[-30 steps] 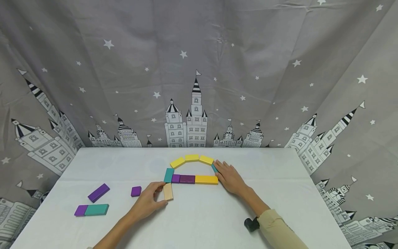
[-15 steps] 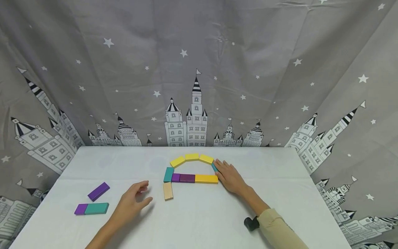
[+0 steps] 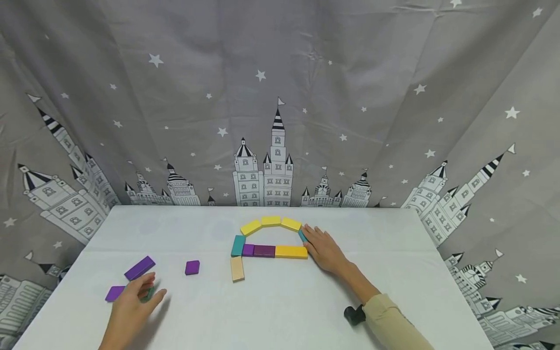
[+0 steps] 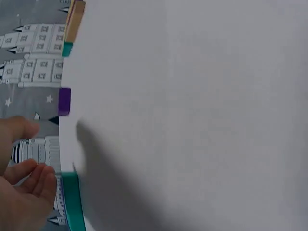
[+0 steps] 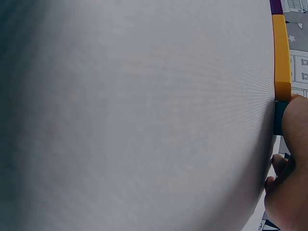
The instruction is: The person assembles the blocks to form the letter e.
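- The left hand [image 3: 130, 309], lower left of the frame, has loosely bent fingers with the thumb held apart, released, with nothing seen between them.
- It covers much of the long green block [image 3: 149, 295]; whether the fingertips touch that block I cannot tell.
- Left of that hand lies the purple tile [image 3: 114, 293], and just above its fingers a slanted purple bar [image 3: 140, 268].
- The right hand [image 3: 324, 251], right of centre, lies with its fingers stretched out rather than clenched, resting on a small teal block [image 3: 303, 236] that it partly hides.
- That block is at the right end of an arch, next to the orange block [image 3: 291, 252], as the right wrist view also shows.
- Along the arch's top, mid-frame, sit a left yellow block [image 3: 251, 228], a middle yellow block [image 3: 271, 221] and a right yellow block [image 3: 290, 224].
- Its left end is an upright-looking teal piece [image 3: 238, 246], with a plain wooden block [image 3: 237, 270] directly below.
- Between the ends runs a row: small purple block [image 3: 248, 250], dark purple block [image 3: 264, 251], then the orange one.
- A purple cube [image 3: 192, 268] lies alone, left of centre, on the white table [image 3: 271, 311].
- Behind hangs a grey curtain [image 3: 280, 48] with stars and castles.
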The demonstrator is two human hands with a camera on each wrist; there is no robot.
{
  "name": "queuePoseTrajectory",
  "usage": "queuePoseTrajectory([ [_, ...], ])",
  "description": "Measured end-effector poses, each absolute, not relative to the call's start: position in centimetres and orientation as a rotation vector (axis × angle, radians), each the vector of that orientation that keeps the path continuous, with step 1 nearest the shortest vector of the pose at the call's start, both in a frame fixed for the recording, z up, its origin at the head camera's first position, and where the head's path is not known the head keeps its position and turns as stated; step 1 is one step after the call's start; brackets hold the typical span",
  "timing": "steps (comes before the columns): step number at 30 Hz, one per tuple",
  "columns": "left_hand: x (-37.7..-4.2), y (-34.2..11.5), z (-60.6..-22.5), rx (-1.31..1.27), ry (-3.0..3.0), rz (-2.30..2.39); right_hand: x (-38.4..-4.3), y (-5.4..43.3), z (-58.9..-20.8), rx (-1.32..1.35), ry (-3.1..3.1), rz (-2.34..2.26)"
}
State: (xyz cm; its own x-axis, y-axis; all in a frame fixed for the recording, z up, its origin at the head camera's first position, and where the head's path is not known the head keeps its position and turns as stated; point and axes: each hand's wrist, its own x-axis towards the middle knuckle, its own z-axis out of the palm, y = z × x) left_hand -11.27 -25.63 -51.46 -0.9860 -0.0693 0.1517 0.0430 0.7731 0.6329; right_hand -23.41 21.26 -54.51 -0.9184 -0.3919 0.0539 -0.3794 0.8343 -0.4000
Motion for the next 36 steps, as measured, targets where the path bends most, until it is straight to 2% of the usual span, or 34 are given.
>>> queuePoseTrajectory([
  [9, -11.2, -27.6, -51.7, 0.411, -2.898, -0.886, -23.3, 21.3, -54.5, -0.636, 2.988, -0.643],
  [20, -11.7, -27.4, -51.8, 0.647, -2.926, -0.839, -23.4, 21.4, -54.9, -0.632, 3.007, -0.631],
  [36, -11.8, -26.9, -52.3, 0.451, -2.995, -0.74, -23.3, 21.3, -54.7, -0.616, 2.996, -0.628],
])
